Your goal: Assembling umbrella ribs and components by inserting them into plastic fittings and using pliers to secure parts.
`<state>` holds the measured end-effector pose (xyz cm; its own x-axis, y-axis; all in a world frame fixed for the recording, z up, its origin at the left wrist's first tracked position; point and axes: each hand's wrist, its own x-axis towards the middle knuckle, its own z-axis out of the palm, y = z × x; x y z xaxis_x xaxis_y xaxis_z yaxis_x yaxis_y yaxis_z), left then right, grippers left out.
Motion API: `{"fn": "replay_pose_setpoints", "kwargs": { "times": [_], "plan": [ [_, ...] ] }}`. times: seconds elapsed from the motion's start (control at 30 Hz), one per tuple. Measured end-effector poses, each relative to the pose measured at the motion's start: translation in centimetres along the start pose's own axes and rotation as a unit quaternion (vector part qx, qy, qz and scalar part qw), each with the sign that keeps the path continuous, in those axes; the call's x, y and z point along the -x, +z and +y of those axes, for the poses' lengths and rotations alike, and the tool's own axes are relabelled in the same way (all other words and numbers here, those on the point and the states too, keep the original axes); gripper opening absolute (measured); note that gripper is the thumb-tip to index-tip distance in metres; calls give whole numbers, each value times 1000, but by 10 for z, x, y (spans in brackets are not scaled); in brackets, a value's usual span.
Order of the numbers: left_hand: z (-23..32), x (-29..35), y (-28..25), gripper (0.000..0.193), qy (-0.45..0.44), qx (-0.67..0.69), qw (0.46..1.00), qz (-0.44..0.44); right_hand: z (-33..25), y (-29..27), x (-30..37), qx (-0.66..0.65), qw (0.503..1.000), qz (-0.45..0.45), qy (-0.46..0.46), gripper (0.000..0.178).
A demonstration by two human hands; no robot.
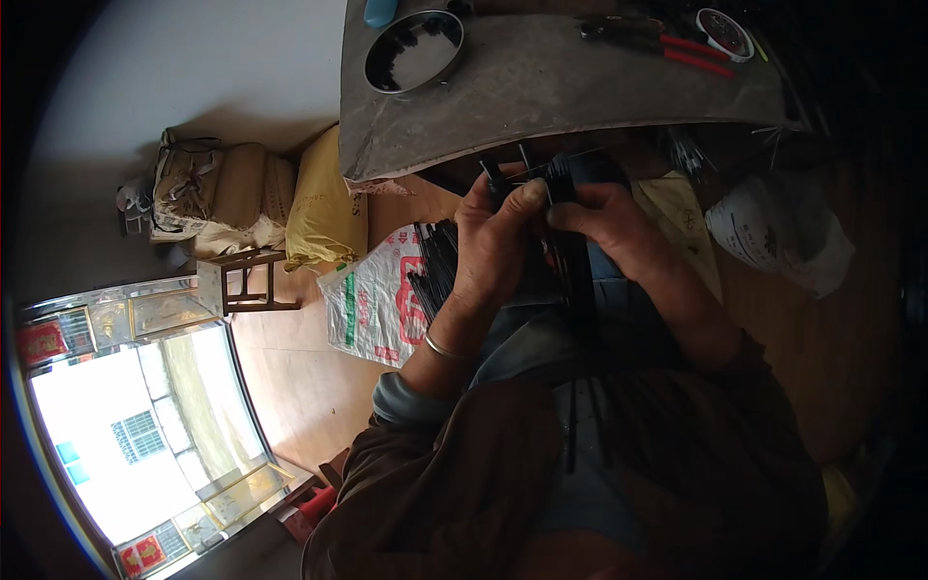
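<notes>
Over my lap, just below the table's near edge, my two hands work close together. My left hand [495, 237] is closed around a dark rod-like piece [490, 172] whose tip sticks up past the fingers. Beside it my right hand [609, 224] pinches a bunch of long thin black strips [577, 280], which trail down over my lap. A thin wire-like piece [527, 175] spans the gap near the thumbs. More black strips [440, 266] lie to the left of my left wrist. Exactly what the fingertips touch is too dark to make out.
On the grey table [522, 92] are a round metal bowl [416, 53] with black bits, red-handled pliers [696, 56] and a small round tub [725, 35]. A white printed sack [372, 304], a yellow sack [329, 198], a wooden stool [246, 280] and a plastic bag [773, 232] stand around.
</notes>
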<state>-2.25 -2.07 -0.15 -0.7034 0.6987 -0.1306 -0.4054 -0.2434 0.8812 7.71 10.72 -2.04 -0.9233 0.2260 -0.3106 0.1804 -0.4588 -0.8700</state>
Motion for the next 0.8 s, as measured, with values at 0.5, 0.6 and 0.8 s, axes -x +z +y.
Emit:
{"fn": "replay_pose_setpoints", "kwargs": {
  "times": [0.5, 0.6, 0.8],
  "plan": [
    [5, 4, -6, 20, -52, 100, 987, -111, -4, 1, 11, -3, 998, -56, 27, 40],
    [5, 1, -12, 19, -62, 118, 981, -137, 0, 2, 12, 16, 999, -43, 19, 41],
    [11, 14, 6, 17, -43, 107, 985, -129, 9, -1, 16, 53, 998, -28, 36, 39]
  ]
}}
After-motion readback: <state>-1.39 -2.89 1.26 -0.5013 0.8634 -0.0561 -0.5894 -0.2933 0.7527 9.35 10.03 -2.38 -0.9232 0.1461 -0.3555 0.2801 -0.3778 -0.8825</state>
